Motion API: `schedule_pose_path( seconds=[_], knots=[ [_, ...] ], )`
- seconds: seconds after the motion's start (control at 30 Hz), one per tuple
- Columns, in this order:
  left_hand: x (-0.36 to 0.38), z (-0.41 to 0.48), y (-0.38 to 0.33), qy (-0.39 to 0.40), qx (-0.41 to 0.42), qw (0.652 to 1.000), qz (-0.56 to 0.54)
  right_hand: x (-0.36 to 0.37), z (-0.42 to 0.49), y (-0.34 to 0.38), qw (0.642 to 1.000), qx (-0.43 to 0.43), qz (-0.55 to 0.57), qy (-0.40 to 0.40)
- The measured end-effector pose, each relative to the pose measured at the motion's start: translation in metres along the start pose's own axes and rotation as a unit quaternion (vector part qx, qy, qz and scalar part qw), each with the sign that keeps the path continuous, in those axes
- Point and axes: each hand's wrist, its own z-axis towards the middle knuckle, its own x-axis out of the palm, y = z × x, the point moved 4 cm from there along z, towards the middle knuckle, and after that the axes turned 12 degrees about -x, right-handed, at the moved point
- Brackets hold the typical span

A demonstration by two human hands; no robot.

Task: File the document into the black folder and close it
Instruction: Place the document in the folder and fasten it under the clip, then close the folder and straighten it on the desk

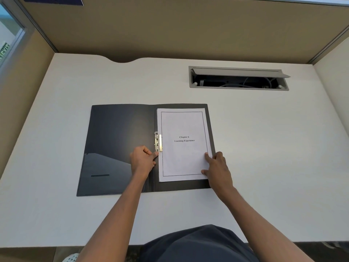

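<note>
The black folder (117,137) lies open flat on the white desk. A white document (183,157), titled "Chapter 6 Learning Experience", rests on the folder's right half, its left edge under the metal clip (158,141) by the spine. My left hand (142,160) sits at the spine just below the clip, fingers curled, thumb tip touching the clip's lower end. My right hand (217,167) presses on the document's lower right edge, fingertips on the paper and thumb near its bottom corner.
An open grey cable hatch (238,78) with wires inside is set into the white desk (264,148) at the back right. Beige partition walls enclose the desk on three sides. The near desk edge runs by my lap.
</note>
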Motion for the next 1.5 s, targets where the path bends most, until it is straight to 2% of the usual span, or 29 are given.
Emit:
schedule_pose_path(
  seconds=[0.27, 0.43, 0.53, 0.67, 0.8, 0.9, 1.0, 1.1, 1.37, 1.5],
  knots=[
    [-0.004, 0.002, 0.001, 0.043, -0.020, 0.998, -0.036, -0.002, -0.003, -0.001, 0.999, 0.005, 0.039, -0.014],
    [-0.010, 0.002, 0.001, 0.052, 0.005, 0.998, -0.026, -0.007, -0.004, -0.002, 0.998, 0.007, 0.059, -0.018],
    [-0.024, 0.007, -0.002, 0.020, 0.037, 0.999, 0.012, -0.015, -0.003, 0.003, 0.999, -0.008, 0.016, -0.047],
    [-0.064, 0.024, -0.009, -0.097, 0.106, 0.987, 0.079, -0.016, -0.001, 0.028, 0.994, -0.064, -0.008, -0.092],
    [-0.106, 0.046, -0.010, -0.193, 0.075, 0.967, 0.149, 0.001, -0.002, 0.062, 0.989, -0.130, -0.002, -0.069],
    [-0.129, 0.062, -0.007, -0.197, 0.003, 0.963, 0.185, 0.017, -0.003, 0.078, 0.985, -0.166, -0.022, -0.038],
    [-0.142, 0.076, -0.002, -0.171, -0.051, 0.971, 0.158, 0.027, -0.003, 0.079, 0.982, -0.183, -0.051, -0.020],
    [-0.149, 0.084, -0.001, -0.152, -0.066, 0.978, 0.125, 0.032, -0.002, 0.074, 0.980, -0.187, -0.070, -0.009],
    [-0.184, 0.069, -0.025, -0.213, -0.036, 0.972, 0.095, 0.037, -0.002, 0.070, 0.977, -0.188, -0.096, 0.003],
    [-0.205, 0.048, -0.049, -0.213, 0.054, 0.974, 0.047, 0.037, -0.004, 0.070, 0.977, -0.188, -0.096, 0.002]
  ],
)
